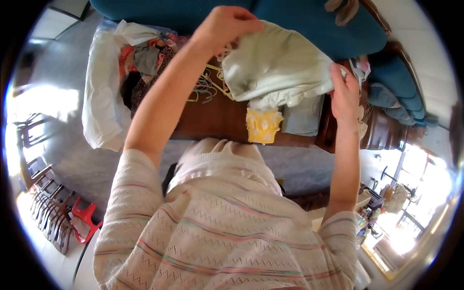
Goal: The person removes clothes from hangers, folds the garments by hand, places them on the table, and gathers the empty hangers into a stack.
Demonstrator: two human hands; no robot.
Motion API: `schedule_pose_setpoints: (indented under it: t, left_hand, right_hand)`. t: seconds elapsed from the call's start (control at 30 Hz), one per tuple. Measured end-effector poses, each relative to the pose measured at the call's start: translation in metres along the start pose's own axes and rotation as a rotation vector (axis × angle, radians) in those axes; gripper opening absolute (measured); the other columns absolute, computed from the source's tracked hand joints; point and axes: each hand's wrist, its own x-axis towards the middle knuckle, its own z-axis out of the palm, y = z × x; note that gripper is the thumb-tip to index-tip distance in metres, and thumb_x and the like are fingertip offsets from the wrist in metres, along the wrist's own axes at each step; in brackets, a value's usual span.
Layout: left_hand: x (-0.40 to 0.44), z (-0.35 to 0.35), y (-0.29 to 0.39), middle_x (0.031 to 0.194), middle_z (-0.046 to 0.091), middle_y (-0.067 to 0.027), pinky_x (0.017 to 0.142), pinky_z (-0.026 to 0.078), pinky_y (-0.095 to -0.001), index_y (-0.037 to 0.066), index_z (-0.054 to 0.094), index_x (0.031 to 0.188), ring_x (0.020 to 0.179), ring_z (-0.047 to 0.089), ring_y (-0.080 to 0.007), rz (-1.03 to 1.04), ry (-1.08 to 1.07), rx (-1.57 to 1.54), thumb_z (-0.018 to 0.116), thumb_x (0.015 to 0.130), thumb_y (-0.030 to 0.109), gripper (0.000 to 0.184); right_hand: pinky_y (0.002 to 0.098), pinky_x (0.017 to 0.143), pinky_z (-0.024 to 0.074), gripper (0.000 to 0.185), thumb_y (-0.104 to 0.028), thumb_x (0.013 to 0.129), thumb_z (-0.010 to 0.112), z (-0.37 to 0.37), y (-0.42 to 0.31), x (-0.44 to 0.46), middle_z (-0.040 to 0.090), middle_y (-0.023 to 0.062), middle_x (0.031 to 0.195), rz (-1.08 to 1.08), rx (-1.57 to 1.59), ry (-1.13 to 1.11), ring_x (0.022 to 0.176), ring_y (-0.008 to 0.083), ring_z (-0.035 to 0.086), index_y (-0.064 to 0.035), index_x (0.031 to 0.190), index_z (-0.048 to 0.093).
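Observation:
A pale green-white cloth garment [280, 63] is stretched between my two hands above a dark wooden table [208, 121]. My left hand [227, 26], at the top, pinches its upper left corner. At the right, my right hand [345, 92] grips its other edge between thumb and fingers. The garment's lower edge hangs in folds over a yellow patterned cloth [263, 125] and a folded grey-blue cloth [302, 116]. Left of the garment, several hangers [208, 82] lie on the table, partly behind my left forearm.
A white bag [104, 96] of mixed clothes [145, 63] stands at the left. A teal sofa [309, 24] runs behind the table. Blue clothing [386, 101] lies at the right. A red stool [86, 220] and stacked chairs [50, 208] are at the lower left.

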Motion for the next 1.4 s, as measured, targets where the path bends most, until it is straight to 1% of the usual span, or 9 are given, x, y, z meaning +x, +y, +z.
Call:
schedule_pose_setpoints:
  t: [0.17, 0.27, 0.3, 0.7, 0.9, 1.0, 1.07, 1.1, 1.4]
  left_hand:
    - [-0.007, 0.054, -0.001, 0.078, 0.064, -0.004, 0.058, 0.046, -0.0203, -0.003, 0.064, 0.094, 0.066, 0.057, -0.0078, 0.131, -0.002, 0.072, 0.065, 0.08, 0.015, 0.023]
    - [-0.012, 0.075, 0.001, 0.082, 0.066, -0.0089, 0.068, 0.05, -0.0242, -0.002, 0.063, 0.098, 0.074, 0.062, -0.0121, 0.315, 0.015, 0.295, 0.062, 0.077, 0.012, 0.024]
    - [-0.016, 0.076, 0.008, 0.083, 0.067, -0.0105, 0.069, 0.051, -0.025, -0.001, 0.063, 0.099, 0.075, 0.063, -0.0127, 0.294, 0.017, 0.319, 0.06, 0.077, 0.009, 0.025]
    - [-0.03, 0.079, 0.01, 0.082, 0.064, -0.0113, 0.06, 0.051, -0.0298, 0.008, 0.065, 0.099, 0.067, 0.062, -0.0261, 0.771, 0.0, 0.51, 0.061, 0.073, 0.004, 0.026]
    - [-0.022, 0.073, 0.018, 0.084, 0.066, -0.0105, 0.066, 0.051, -0.0266, 0.006, 0.065, 0.1, 0.071, 0.065, -0.0166, 0.635, -0.051, 0.405, 0.059, 0.079, 0.006, 0.021]
    - [-0.016, 0.066, 0.025, 0.083, 0.067, -0.0087, 0.068, 0.05, -0.0245, 0.005, 0.064, 0.101, 0.073, 0.062, -0.0091, 0.57, -0.136, 0.322, 0.059, 0.081, 0.008, 0.02]
    - [-0.016, 0.066, 0.031, 0.082, 0.066, -0.0063, 0.068, 0.049, -0.0231, 0.005, 0.064, 0.101, 0.073, 0.058, -0.0065, 0.643, -0.202, 0.292, 0.059, 0.082, 0.007, 0.02]
    - [-0.015, 0.069, 0.035, 0.082, 0.066, -0.006, 0.069, 0.049, -0.0232, 0.004, 0.064, 0.101, 0.074, 0.058, -0.0068, 0.669, -0.227, 0.244, 0.058, 0.082, 0.007, 0.02]
    - [-0.027, 0.062, 0.034, 0.091, 0.063, -0.0046, 0.073, 0.048, -0.021, -0.001, 0.062, 0.101, 0.08, 0.058, -0.0075, 0.375, -0.309, -0.146, 0.064, 0.079, 0.006, 0.023]
  right_hand:
    - [0.0193, 0.049, 0.0404, 0.021, -0.012, 0.089, 0.05, 0.045, -0.007, 0.0, 0.059, 0.001, 0.07, -0.032, -0.177, -0.111, 0.054, 0.0047, 0.051, 0.0033, 0.099, 0.06]
    - [0.0192, 0.049, 0.0403, 0.021, -0.009, 0.089, 0.048, 0.061, -0.009, 0.005, 0.059, 0.0011, 0.069, -0.03, -0.209, -0.142, 0.053, 0.0048, 0.05, 0.0033, 0.099, 0.06]
    - [0.0194, 0.054, 0.0415, 0.024, -0.012, 0.091, 0.048, 0.059, -0.012, 0.006, 0.06, 0.0022, 0.079, -0.012, -0.218, -0.191, 0.059, 0.0062, 0.049, 0.0011, 0.108, 0.059]
    - [0.0224, 0.058, 0.049, 0.024, -0.01, 0.088, 0.044, 0.041, -0.027, 0.014, 0.064, 0.009, 0.086, 0.162, -0.008, -0.439, 0.063, 0.0137, 0.062, 0.0031, 0.105, 0.055]
    - [0.023, 0.06, 0.0491, 0.037, -0.014, 0.088, 0.053, 0.042, -0.052, 0.007, 0.063, 0.0089, 0.085, 0.131, 0.013, -0.501, 0.068, 0.0125, 0.061, 0.002, 0.121, 0.047]
    - [0.0212, 0.061, 0.0473, 0.046, -0.014, 0.085, 0.059, 0.023, -0.076, 0.018, 0.063, 0.0073, 0.09, -0.031, -0.424, -0.528, 0.069, 0.0104, 0.059, -0.0008, 0.126, 0.043]
    - [0.019, 0.066, 0.0438, 0.053, -0.008, 0.08, 0.064, 0.019, -0.081, 0.021, 0.062, 0.0036, 0.093, -0.479, -0.5, -0.456, 0.077, 0.0071, 0.056, -0.0044, 0.128, 0.043]
    - [0.0192, 0.067, 0.0436, 0.05, -0.008, 0.08, 0.065, 0.026, -0.083, 0.018, 0.062, 0.0022, 0.092, -0.526, -0.497, -0.454, 0.079, 0.006, 0.055, -0.0046, 0.126, 0.046]
    - [0.0163, 0.062, 0.0389, 0.013, -0.008, 0.084, 0.061, 0.019, -0.086, 0.006, 0.058, -0.0029, 0.076, -0.229, -0.602, -0.539, 0.069, 0.0029, 0.048, -0.0003, 0.094, 0.061]
